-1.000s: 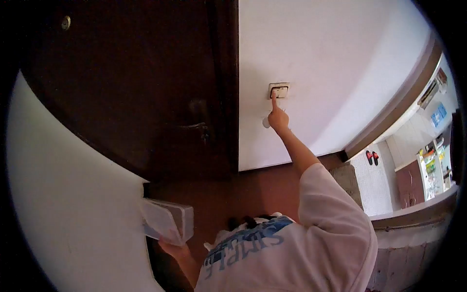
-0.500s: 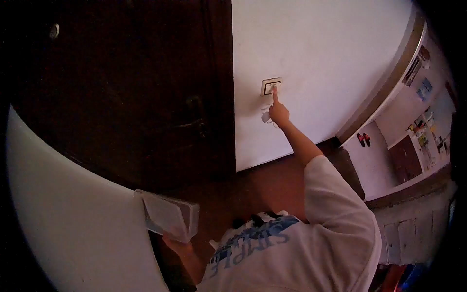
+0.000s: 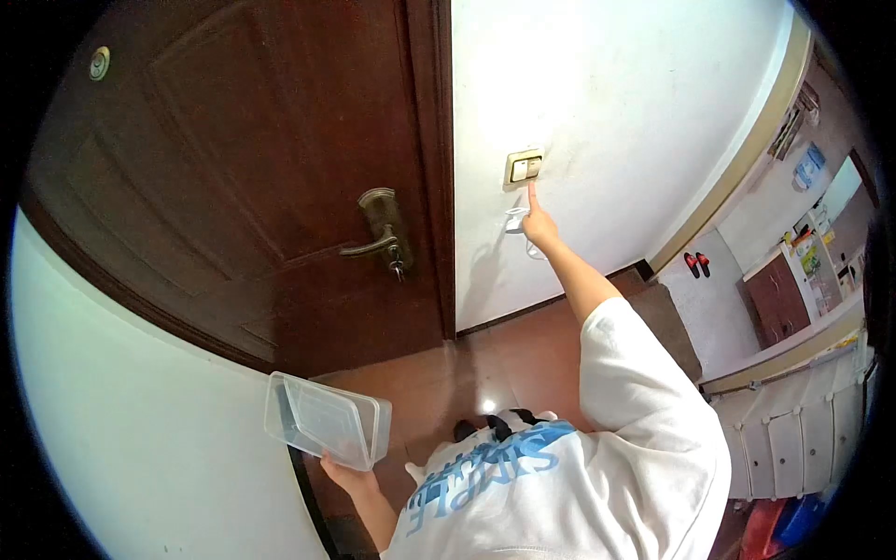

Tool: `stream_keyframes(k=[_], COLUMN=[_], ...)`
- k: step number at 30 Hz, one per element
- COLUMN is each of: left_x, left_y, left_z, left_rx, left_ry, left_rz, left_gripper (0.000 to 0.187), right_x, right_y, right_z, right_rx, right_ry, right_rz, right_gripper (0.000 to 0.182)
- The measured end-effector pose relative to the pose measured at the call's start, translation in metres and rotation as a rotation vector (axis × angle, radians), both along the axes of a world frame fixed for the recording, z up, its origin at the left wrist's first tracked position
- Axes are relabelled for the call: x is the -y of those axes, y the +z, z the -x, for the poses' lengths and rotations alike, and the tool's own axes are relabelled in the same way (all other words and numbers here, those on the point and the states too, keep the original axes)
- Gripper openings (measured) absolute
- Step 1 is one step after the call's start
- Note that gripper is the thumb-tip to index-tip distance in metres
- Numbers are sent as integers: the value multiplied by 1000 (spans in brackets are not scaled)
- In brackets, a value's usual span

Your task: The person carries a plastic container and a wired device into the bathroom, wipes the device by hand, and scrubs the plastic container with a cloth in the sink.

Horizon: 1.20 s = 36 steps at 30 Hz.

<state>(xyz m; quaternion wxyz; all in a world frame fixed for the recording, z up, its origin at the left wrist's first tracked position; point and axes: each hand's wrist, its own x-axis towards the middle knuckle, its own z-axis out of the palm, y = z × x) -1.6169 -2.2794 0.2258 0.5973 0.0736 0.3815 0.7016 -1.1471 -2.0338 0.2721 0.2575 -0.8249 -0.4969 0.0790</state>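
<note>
A light switch [image 3: 525, 169] in a beige frame is on the white wall. My right hand [image 3: 539, 222] is just below it, index finger stretched up towards its lower edge, the other fingers curled, with nothing seen in them. Behind that hand a white object with a loop [image 3: 515, 220] sits against the wall. My left hand [image 3: 347, 473] holds a clear plastic container [image 3: 327, 420] by its lower edge, at the lower left. A flat translucent panel, perhaps its lid, stands tilted within the container.
A dark brown door [image 3: 271, 168] with a handle [image 3: 378, 245] and keys stands at the left. Red-brown floor tiles [image 3: 504, 359] lie below. On the right are red slippers [image 3: 697, 265], a doorway edge, a brown-fronted cabinet [image 3: 777, 301] and a white shoe cabinet [image 3: 789, 448].
The room has turned from dim to brightly lit. My right index finger has come down off the switch to just below it. My left hand still holds the container, which has shifted slightly.
</note>
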Motion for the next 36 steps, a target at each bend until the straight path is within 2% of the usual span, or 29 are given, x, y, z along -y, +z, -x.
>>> stream_keyframes(k=[2,4,8,10,12,16,18,22,25,26,29,31,34,36], left_x=[1,-4,-12,-13,-12,-7,-6,4,16,19,23,22,30,21], left_y=[-4,-1,-15,-13,-10,-8,-8,5,-4,-9,0,-20,1,-26], left_z=[1,-4,-6,-13,-20,-23,-23,-28,-24,-23,-26,-23,-38,-34], left_rx=[25,21,48,24,0,48,65,15,-23,-35,-39,-57,-100,-121], left_ry=[3,-8,-45,-32,-25,-52,-52,-31,-10,-14,-79,-113,-183,-272], left_rz=[1,22,13,20,28,40,37,-27,9,43,77,47,75,45], left_gripper=[58,59,60,57,53,54,54,55,55,55,55,54,58,58], right_x=[10,28,53,55,52,34,32,25,24,23,13,7,13,3], right_y=[-10,-9,14,23,29,28,20,22,31,31,34,37,62,46], right_z=[14,39,117,156,186,223,229,225,222,221,225,224,227,226], right_rx=[14,126,326,365,376,424,330,311,353,329,303,278,307,346], right_ry=[38,362,741,842,899,759,671,684,672,674,622,639,671,676], right_rz=[-25,111,308,251,81,130,163,218,260,188,222,260,354,326], right_gripper=[74,75,81,83,84,84,84,90,92,91,95,97,99,101])
